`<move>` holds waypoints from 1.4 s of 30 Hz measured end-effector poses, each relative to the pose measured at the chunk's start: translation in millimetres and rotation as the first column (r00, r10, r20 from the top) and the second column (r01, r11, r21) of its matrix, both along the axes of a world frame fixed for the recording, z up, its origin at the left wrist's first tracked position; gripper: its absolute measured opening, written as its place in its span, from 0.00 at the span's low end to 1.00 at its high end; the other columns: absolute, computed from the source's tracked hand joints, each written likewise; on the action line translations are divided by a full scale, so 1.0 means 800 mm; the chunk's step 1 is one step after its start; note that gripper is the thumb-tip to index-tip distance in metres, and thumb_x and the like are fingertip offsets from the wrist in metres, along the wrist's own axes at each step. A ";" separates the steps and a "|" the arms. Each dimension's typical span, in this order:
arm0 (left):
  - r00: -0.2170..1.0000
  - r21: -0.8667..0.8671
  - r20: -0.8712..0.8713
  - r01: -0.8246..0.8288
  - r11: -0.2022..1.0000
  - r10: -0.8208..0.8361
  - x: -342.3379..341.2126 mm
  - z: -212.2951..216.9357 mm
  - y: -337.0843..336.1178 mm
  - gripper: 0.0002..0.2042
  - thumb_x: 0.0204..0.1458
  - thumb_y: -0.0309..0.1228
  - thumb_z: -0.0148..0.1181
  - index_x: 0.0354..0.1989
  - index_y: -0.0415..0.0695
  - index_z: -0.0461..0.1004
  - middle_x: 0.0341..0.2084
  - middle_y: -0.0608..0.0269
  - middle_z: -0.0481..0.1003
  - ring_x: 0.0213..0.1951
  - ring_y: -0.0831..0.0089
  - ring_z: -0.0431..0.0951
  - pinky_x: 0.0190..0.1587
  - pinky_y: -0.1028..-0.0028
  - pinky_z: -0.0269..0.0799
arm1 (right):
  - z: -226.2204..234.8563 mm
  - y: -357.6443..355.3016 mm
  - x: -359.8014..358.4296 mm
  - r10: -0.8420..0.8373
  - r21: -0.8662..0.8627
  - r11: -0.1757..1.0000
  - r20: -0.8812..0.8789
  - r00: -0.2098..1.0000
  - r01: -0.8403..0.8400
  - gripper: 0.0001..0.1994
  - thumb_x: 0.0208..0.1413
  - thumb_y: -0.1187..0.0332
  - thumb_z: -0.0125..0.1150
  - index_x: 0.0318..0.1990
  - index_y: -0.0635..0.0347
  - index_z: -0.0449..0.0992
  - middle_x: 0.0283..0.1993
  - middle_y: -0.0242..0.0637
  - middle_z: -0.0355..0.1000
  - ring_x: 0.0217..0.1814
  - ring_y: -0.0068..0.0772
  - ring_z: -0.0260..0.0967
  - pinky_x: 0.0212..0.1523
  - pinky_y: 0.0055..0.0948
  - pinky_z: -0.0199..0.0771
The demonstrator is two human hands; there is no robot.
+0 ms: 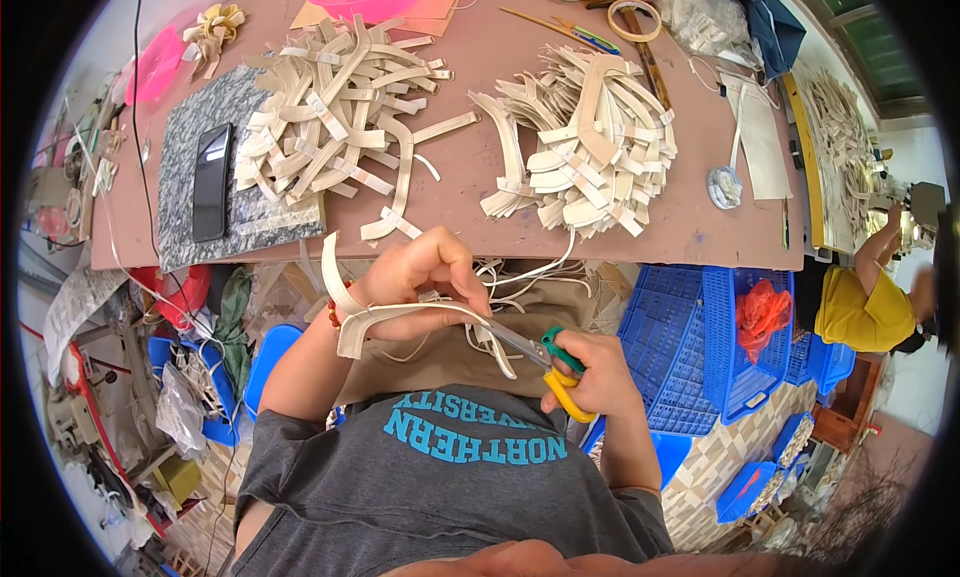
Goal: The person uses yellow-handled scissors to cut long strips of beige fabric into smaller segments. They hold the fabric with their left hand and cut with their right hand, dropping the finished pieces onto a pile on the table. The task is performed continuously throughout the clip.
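Observation:
My left hand (pixel 425 277) is closed on a cream strap (pixel 352 329) of stitched, leather-like strips, held just off the table's front edge. One end of the strap hangs past my wrist, and the other reaches toward the scissors. In my right hand (pixel 603 372) are scissors (pixel 566 395) with one green and one yellow handle loop. Their blades point left and meet the strap's end beside my left fingers; whether they are parted there is hard to make out. Thin offcuts (pixel 525 285) lie on my lap below.
Two heaps of similar straps, a loose left pile (pixel 325 127) and a stacked right pile (pixel 600 147), lie on the brown table (pixel 460 197). A phone (pixel 212 182) rests on a stone slab (pixel 285 222). Blue crates (pixel 670 347) stand to the right; a person in yellow (pixel 870 307) works beyond.

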State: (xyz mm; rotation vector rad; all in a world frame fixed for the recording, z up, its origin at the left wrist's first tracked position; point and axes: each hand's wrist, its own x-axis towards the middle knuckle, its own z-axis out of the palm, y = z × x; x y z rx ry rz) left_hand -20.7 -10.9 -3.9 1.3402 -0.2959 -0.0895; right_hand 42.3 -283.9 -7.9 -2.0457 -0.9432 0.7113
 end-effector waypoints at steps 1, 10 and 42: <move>1.000 0.014 -0.004 -0.011 1.000 0.011 0.000 0.001 0.001 0.17 0.47 0.15 0.59 0.35 0.43 0.56 0.31 0.58 0.75 0.37 0.73 0.77 0.39 0.77 0.73 | 0.001 0.000 0.000 0.003 -0.028 1.000 0.025 1.000 -0.002 0.25 0.20 0.53 0.76 0.24 0.56 0.69 0.17 0.32 0.62 0.19 0.40 0.64 0.21 0.33 0.62; 0.996 0.035 -0.024 -0.085 0.996 0.085 0.001 0.002 0.002 0.18 0.45 0.16 0.61 0.34 0.43 0.56 0.31 0.58 0.77 0.36 0.74 0.78 0.38 0.77 0.74 | 0.012 0.012 -0.003 -0.072 0.008 0.997 0.281 0.957 0.073 0.25 0.22 0.51 0.76 0.24 0.55 0.69 0.18 0.32 0.65 0.19 0.38 0.67 0.20 0.31 0.64; 0.989 -0.005 -0.148 -0.030 1.000 0.029 0.006 -0.003 0.010 0.17 0.46 0.18 0.61 0.35 0.44 0.56 0.30 0.59 0.76 0.35 0.76 0.77 0.37 0.78 0.73 | 0.003 0.010 -0.005 -0.065 0.023 0.998 0.185 0.981 0.062 0.21 0.26 0.57 0.76 0.24 0.57 0.69 0.16 0.33 0.66 0.18 0.35 0.68 0.19 0.29 0.66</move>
